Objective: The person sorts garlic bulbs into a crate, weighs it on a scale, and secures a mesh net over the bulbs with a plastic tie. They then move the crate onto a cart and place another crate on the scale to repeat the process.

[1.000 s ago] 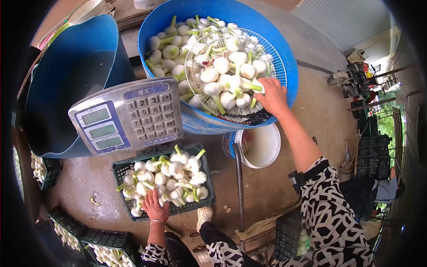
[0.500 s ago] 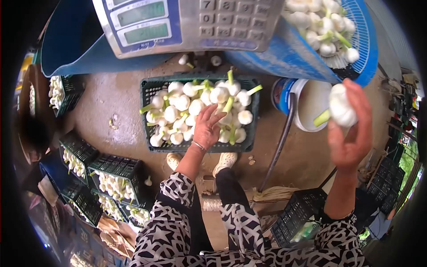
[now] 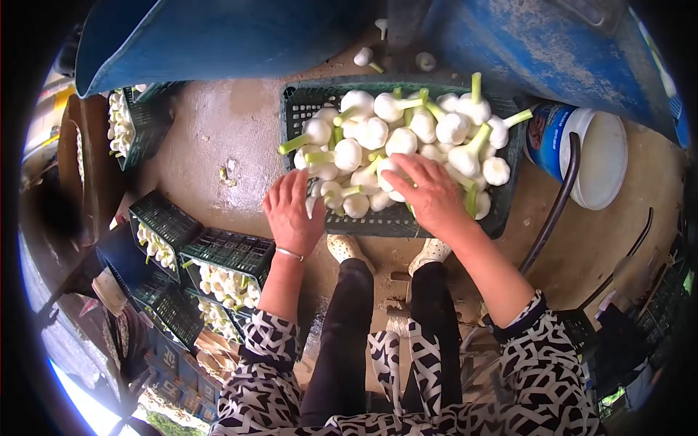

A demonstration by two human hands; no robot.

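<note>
A dark green crate (image 3: 289, 116) full of white garlic bulbs (image 3: 372, 133) with short green stems sits on the floor in front of me. My right hand (image 3: 432, 200) reaches over its front half, thumb and fingers closing around a garlic bulb (image 3: 390, 174) among the others. At the crate's front left corner is my left hand (image 3: 297, 218), palm down with the fingers apart, beside several bulbs. Its palm side is hidden, and I see nothing held in it.
Blue plastic tubs (image 3: 218, 43) overhang the far side. To the right stand a white bucket (image 3: 600, 160) and a dark curved bar (image 3: 552, 211). More crates (image 3: 225, 251) of garlic are at the left. Loose bulbs (image 3: 363, 57) lie on the floor behind the crate.
My right hand has come from the right, where it held up a garlic bulb, into the crate. My left hand has moved from mid-crate to its front left corner. The scale has left view.
</note>
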